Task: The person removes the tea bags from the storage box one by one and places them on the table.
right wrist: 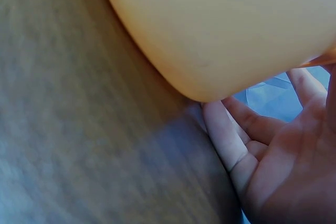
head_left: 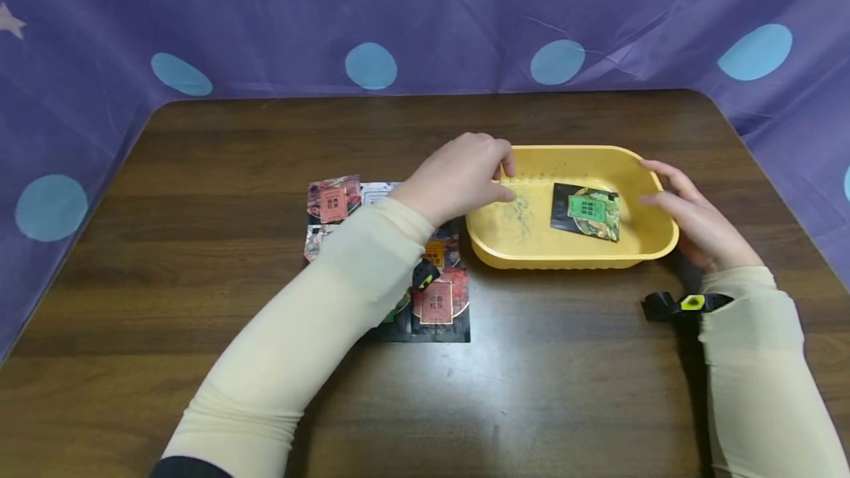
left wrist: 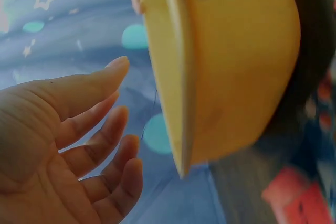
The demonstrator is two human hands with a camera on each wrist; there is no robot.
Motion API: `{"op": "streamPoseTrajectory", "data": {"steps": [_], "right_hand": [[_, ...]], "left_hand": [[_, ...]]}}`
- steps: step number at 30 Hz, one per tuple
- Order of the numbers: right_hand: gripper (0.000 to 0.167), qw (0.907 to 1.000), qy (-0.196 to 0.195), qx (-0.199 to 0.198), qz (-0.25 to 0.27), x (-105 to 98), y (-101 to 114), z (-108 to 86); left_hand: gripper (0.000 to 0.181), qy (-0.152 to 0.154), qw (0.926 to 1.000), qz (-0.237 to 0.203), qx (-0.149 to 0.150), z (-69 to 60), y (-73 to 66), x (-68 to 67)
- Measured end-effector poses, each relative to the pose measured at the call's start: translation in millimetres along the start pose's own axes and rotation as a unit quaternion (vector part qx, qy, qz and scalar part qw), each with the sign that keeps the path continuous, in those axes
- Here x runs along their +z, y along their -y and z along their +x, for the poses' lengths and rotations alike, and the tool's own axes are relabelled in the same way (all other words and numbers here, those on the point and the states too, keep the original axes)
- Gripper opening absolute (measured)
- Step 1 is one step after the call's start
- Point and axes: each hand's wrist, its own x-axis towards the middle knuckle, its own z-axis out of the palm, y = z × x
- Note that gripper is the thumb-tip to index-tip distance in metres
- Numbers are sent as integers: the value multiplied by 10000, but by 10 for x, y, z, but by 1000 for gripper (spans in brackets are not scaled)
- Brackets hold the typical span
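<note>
A yellow plastic basin [head_left: 544,262] sits on the table in the head view. Inside it lies one black sachet with a green label [head_left: 587,207]. At the basin's right end my right hand [head_left: 710,231] holds it, thumb over the rim and other fingers along the outer wall; in the right wrist view those fingers touch the basin's underside edge [right wrist: 205,77]. Over the left rim hovers my left hand [head_left: 461,175], fingers loosely bent. The left wrist view shows nothing between its fingertips [left wrist: 122,114], apart from the basin [left wrist: 236,66].
Several flat sachets lie left of the basin, partly hidden under my left forearm; among them are one with a red label [head_left: 437,302] and another red one [head_left: 333,201]. A purple cloth [head_left: 425,13] hangs behind the brown table [head_left: 531,389].
</note>
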Motion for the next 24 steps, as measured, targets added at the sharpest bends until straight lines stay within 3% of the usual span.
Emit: {"op": "streamPoseTrajectory", "data": {"steps": [5, 15, 24], "right_hand": [[47, 10000, 48, -21, 66, 11, -6, 6], [46, 10000, -3, -36, -2, -2, 12, 8], [46, 10000, 33, -25, -23, 12, 2, 18]], "left_hand": [[37, 113, 9994, 272, 170, 133, -164, 149], [34, 77, 9994, 247, 241, 382, -481, 402], [39, 183, 9994, 271, 125, 532, -609, 568]]}}
